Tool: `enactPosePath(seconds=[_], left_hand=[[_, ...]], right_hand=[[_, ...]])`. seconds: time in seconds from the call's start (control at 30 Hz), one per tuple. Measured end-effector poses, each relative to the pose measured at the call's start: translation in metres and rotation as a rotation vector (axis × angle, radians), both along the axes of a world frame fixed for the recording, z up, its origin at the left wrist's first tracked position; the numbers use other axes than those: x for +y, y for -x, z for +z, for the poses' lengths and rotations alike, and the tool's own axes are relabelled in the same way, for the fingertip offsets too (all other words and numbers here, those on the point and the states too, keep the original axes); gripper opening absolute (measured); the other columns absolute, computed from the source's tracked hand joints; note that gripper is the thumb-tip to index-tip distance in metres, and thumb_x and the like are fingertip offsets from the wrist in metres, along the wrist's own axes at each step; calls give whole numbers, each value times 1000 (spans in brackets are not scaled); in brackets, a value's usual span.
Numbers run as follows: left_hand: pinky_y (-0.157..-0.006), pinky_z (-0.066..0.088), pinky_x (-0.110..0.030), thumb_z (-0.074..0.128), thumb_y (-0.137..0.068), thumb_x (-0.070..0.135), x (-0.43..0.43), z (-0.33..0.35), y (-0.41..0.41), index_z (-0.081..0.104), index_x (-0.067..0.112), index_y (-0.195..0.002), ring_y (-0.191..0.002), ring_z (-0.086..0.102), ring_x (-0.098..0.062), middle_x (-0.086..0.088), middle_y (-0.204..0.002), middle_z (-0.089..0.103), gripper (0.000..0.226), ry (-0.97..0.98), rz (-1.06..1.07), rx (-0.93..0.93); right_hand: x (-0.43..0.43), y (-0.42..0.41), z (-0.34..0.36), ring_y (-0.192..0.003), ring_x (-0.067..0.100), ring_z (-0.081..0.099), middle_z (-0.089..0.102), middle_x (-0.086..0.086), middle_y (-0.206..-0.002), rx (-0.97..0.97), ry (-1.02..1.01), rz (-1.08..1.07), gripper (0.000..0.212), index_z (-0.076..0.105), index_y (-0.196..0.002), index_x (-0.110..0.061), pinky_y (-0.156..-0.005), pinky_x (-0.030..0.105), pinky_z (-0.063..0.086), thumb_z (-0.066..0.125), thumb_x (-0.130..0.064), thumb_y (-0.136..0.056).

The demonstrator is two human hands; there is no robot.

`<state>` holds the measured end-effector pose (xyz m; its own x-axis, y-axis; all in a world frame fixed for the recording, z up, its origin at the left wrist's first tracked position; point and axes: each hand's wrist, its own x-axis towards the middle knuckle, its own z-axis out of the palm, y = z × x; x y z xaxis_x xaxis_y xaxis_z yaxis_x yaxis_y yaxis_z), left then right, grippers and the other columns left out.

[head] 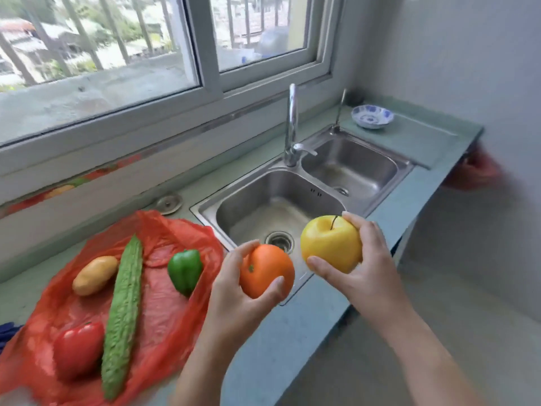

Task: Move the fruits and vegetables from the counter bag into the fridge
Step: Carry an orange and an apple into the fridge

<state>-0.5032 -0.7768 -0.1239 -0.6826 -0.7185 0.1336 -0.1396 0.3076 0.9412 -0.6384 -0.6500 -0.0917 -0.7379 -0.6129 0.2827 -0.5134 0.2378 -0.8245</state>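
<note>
My left hand (pixel 231 294) grips an orange (pixel 265 269) above the front edge of the sink. Beside it, my right hand (pixel 366 265) holds a yellow apple (pixel 329 244). A red plastic bag (pixel 164 303) lies spread flat on the counter at the left. On it rest a potato (pixel 94 275), a long bitter gourd (pixel 123 315), a green pepper (pixel 185 271) and a red pepper (pixel 78 348). No fridge is in view.
A steel double sink (pixel 345 168) with a tall tap (pixel 291 127) fills the counter's middle. A blue-and-white bowl (pixel 372 116) stands at the far right by the wall. A barred window runs behind the counter. Bare floor lies to the right.
</note>
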Motion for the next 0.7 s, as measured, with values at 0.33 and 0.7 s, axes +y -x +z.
enactPosePath(seconds=[0.33, 0.7], left_hand=[[-70, 48, -15, 67, -45, 54, 191, 26, 160, 53, 46, -99, -86, 58, 1, 17, -99, 59, 56, 26, -277, 98], [-70, 38, -1, 62, -48, 60, 436, 49, 303, 50, 45, -101, -95, 51, 12, 19, -105, 57, 57, 73, -898, 139]], right_hand=[[228, 106, 20, -102, -24, 35, 42, -6, -120, 149, 43, -366, 79, 43, -127, -18, -79, -4, 30, 73, -42, -58], [501, 142, 30, -101, -4, 45, 48, -3, -115, 215, 57, -967, 80, 45, -124, -19, -81, -1, 31, 63, -57, -57]])
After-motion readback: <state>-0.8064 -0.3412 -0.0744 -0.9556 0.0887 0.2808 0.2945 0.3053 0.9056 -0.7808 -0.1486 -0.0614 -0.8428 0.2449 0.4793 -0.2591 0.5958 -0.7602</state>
